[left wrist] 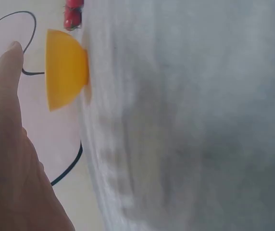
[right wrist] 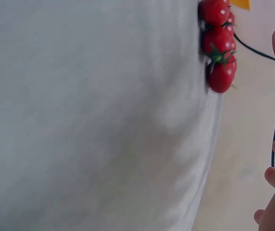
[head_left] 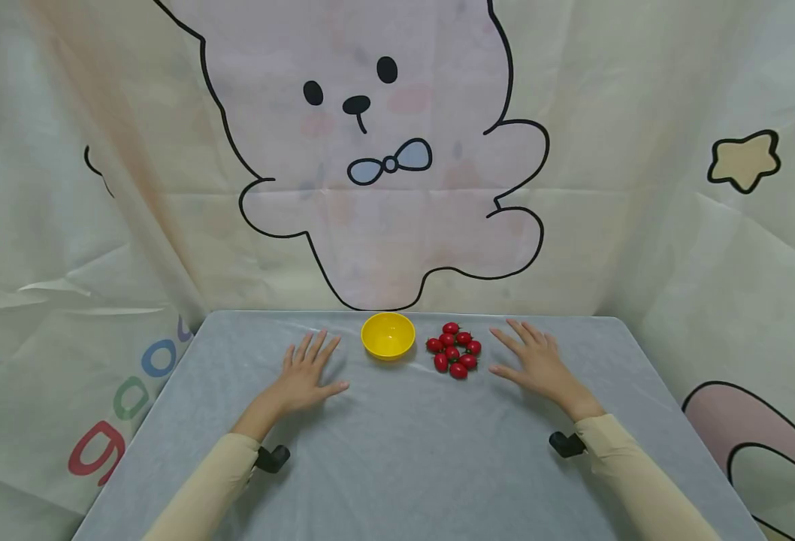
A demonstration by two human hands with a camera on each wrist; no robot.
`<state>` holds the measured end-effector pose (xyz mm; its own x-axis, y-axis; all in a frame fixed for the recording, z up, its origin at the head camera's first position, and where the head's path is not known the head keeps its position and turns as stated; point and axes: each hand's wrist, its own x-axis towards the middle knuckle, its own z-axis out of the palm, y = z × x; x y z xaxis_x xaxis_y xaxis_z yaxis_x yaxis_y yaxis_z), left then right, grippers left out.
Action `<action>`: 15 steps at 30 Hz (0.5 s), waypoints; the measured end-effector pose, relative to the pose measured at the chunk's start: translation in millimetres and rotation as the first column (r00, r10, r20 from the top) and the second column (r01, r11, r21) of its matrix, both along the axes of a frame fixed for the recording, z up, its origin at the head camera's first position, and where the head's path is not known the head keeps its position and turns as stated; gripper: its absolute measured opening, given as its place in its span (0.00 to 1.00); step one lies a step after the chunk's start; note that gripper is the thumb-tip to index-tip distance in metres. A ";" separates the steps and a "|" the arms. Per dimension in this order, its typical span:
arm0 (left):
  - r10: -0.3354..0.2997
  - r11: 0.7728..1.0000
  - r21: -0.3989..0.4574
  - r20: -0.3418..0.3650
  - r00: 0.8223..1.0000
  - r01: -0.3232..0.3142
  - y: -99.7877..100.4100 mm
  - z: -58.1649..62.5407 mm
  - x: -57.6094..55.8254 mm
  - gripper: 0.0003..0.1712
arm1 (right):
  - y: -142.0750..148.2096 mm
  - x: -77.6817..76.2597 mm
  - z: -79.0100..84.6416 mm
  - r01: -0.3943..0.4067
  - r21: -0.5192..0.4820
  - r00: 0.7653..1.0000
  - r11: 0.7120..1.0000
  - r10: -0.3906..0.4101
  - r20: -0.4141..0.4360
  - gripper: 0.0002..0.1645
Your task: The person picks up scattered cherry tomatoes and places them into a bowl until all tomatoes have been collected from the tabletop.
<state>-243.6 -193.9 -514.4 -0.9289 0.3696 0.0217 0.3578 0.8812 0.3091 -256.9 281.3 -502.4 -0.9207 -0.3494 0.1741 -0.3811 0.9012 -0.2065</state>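
Observation:
A yellow bowl [head_left: 388, 336] stands upright near the table's far edge, and nothing shows inside it. Just right of it lies a loose cluster of several red cherry tomatoes [head_left: 452, 352], some with green stems. My left hand [head_left: 305, 379] is spread over the cloth, left of the bowl and apart from it. To the right of the tomatoes my right hand [head_left: 534, 362] hovers with fingers spread, holding nothing. The left wrist view shows the bowl [left wrist: 65, 70] beyond my thumb; the right wrist view shows the tomatoes [right wrist: 218, 48] near my fingertips.
A grey-blue cloth [head_left: 424, 466] covers the table. Behind it hangs a pale curtain [head_left: 593, 150] with a cartoon bear, and side curtains flank the table. A dark wrist camera [head_left: 272, 459] sits at the left cuff, another camera [head_left: 566, 444] at the right.

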 end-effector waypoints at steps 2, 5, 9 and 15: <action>0.002 1.000 0.003 0.006 1.000 -0.002 3.4 2.5 -3.7 0.54 | -6.8 -4.9 2.4 -0.016 -0.005 1.000 1.000 0.016 -0.015 0.48; 0.003 1.000 0.007 0.019 1.000 -0.003 8.0 5.7 -7.9 0.54 | -16.3 -11.9 4.4 -0.034 -0.009 0.999 0.999 0.033 -0.031 0.47; 0.007 1.000 0.025 0.039 0.999 -0.008 15.5 7.9 -13.2 0.53 | -29.2 -20.4 6.4 -0.048 -0.029 0.998 0.998 0.047 -0.033 0.46; 0.024 0.996 0.086 0.063 0.998 -0.029 30.1 7.7 -27.8 0.52 | -50.8 -33.3 13.4 -0.063 -0.090 0.998 0.994 0.060 -0.035 0.44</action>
<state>-271.4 -163.8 -506.7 -0.9390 0.3438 -0.0053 0.3123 0.8591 0.4055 -290.2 230.6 -489.0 -0.8913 -0.3865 0.2370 -0.4429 0.8539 -0.2733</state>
